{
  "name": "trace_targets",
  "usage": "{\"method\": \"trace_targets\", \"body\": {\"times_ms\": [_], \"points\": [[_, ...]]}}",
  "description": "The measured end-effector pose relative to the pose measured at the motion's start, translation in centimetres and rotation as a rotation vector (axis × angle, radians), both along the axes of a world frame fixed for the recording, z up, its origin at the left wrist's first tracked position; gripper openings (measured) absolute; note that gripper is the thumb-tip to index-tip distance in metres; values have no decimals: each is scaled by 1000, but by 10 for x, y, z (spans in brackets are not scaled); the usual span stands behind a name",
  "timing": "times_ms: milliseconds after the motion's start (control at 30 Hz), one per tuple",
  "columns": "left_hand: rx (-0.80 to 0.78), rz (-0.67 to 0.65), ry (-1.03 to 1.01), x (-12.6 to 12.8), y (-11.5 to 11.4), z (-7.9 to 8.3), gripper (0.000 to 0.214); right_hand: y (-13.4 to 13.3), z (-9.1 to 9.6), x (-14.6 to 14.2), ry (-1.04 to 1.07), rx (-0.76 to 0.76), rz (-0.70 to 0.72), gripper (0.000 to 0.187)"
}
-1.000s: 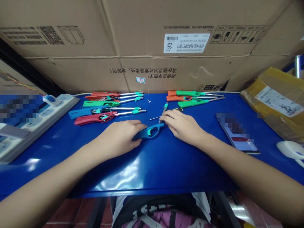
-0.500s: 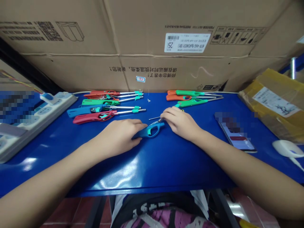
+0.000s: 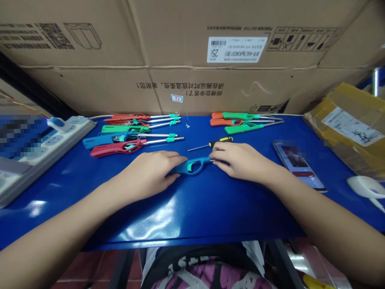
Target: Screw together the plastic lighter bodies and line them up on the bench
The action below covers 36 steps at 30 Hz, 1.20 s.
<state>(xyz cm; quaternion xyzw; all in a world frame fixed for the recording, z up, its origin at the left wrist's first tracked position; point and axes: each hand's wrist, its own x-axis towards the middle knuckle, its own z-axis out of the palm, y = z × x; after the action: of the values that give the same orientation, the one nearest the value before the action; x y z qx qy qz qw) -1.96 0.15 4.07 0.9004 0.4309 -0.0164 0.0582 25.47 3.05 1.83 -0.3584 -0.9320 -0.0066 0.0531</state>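
Currently, the blue lighter (image 3: 192, 165) lies flat on the blue table (image 3: 210, 208), near its middle, with the teal trigger loop facing the person. The left hand (image 3: 152, 171) covers the rear of the handle, fingers curled down over it and the thumb tucked against its near side, so the grip is closed on the handle. The right hand (image 3: 240, 160) meets the front end of the same lighter; its fingers are bent and closed on the spot where the metal tube leaves the body, and the tube itself is hidden under the hand.

A screwdriver (image 3: 210, 143) with a black and yellow handle lies loose on the table just beyond the right hand, its shaft pointing left.

Farther back on the left, five lighters (image 3: 132, 134) lie in a row, red, green and blue, with teal caps on their tubes. Three more, orange and green (image 3: 240, 120), lie at the back right. A phone (image 3: 297, 164) rests right of the right forearm, a power strip (image 3: 60, 138) at the left edge, and cardboard boxes (image 3: 192, 60) stand behind the table.
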Motion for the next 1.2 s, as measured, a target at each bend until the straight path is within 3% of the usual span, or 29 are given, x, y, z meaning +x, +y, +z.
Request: {"method": "trace_targets", "body": {"times_ms": [133, 200, 400, 567, 800, 1200], "points": [[-2, 0, -60, 0, 1, -5, 46, -8, 10, -2, 143, 50, 10, 38], [5, -7, -77, 1, 1, -7, 45, -12, 11, -5, 221, 42, 81, 36], [62, -31, -86, 1, 3, -13, 44, -11, -2, -11, 171, 30, 274, 32], [70, -45, -102, 1, 3, -14, 43, -11, 2, -13, 292, 71, 246, 29], [65, -72, -119, 2, 3, -13, 42, -15, 2, -15, 137, 32, 255, 36], [76, -102, -176, 0, 3, -11, 38, -14, 0, -14, 146, -96, 197, 36]]}}
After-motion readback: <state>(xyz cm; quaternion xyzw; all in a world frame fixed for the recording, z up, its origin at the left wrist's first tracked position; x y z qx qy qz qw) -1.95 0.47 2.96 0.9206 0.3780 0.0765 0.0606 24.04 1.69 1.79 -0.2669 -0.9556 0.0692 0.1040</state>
